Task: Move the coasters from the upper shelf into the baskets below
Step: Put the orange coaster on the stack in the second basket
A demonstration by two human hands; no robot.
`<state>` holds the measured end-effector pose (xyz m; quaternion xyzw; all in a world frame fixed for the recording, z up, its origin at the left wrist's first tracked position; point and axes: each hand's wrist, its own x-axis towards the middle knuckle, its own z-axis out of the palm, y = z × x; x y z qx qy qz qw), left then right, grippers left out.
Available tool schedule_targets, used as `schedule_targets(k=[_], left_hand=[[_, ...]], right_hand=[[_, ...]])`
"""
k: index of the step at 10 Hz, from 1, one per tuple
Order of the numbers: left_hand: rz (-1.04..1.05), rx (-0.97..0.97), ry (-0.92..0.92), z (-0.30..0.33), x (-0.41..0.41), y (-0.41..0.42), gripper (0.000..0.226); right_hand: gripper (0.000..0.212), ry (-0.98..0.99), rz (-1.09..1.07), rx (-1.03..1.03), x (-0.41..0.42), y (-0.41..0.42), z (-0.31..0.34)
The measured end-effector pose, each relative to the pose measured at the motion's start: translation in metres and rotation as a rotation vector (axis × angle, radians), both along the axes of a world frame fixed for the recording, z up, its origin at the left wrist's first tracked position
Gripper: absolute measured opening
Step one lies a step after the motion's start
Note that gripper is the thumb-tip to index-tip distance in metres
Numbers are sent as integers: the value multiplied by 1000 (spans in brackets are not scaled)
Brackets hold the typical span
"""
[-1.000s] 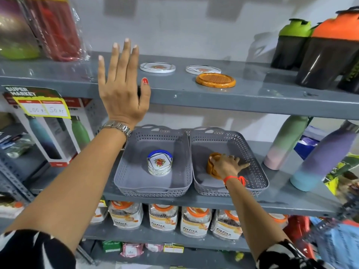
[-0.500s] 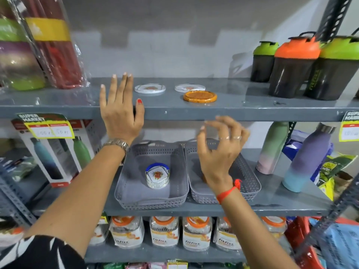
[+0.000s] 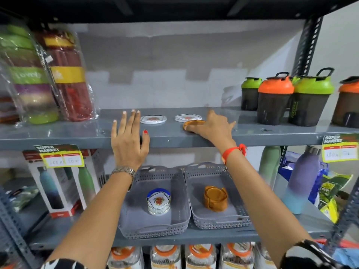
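On the upper shelf [image 3: 58, 131] lie two white coasters with a flower print [image 3: 153, 119] [image 3: 186, 117] and one orange coaster [image 3: 193, 123]. My right hand [image 3: 211, 127] rests on the orange coaster, thumb under its front edge, fingers curled over it. My left hand [image 3: 129, 140] lies flat and open against the shelf's front edge, left of the coasters. Below, the left grey basket [image 3: 136, 224] holds a stack of white coasters in a blue holder [image 3: 159, 202]. The right grey basket [image 3: 240, 216] holds a stack of orange coasters [image 3: 215, 199].
Shaker bottles with green and orange lids [image 3: 287, 100] stand at the upper shelf's right. Wrapped bottles [image 3: 44, 78] fill its left. Tall bottles [image 3: 300, 181] stand right of the baskets, a boxed bottle [image 3: 56, 183] left. Jars [image 3: 200, 257] line the shelf below. Price tags hang on the shelf edges.
My right hand has risen from the right basket, where it left an orange coaster, to the upper shelf and closed on the orange coaster there. The camera tilted up. My left hand stayed.
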<state>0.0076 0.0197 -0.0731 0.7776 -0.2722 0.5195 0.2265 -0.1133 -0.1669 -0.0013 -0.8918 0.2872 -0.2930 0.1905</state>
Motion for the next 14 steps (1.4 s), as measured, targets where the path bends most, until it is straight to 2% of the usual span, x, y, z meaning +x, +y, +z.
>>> schedule_targets(k=[1,2,5,7,9,10,12,14], left_hand=[[-6,7,18,-1,0,0,56],[-7,4,25,0,0,0,56],[-33,-10,-29,3,3,2,55],[-27,-7,-16,1,3,2,55],[-37,-15,-28,-2,3,1,54],[-28,-27,-36,-4,4,0,55],[-16,-110,-53,-11,4,-6,53],[3,-147,-129,-14,11,-10,52]], right_hand=[[77,-107,-8,-49,-1,2,-5],[89,-266,30,-119,-4,7,-12],[86,-819,236,-251,-40,52,7],[79,-1000,303,-327,-81,81,25],[77,-970,330,-295,-89,87,20],[76,-899,379,-228,-86,85,-6],[70,-763,458,-190,-82,73,-99],[67,-497,366,112,-60,36,-184]])
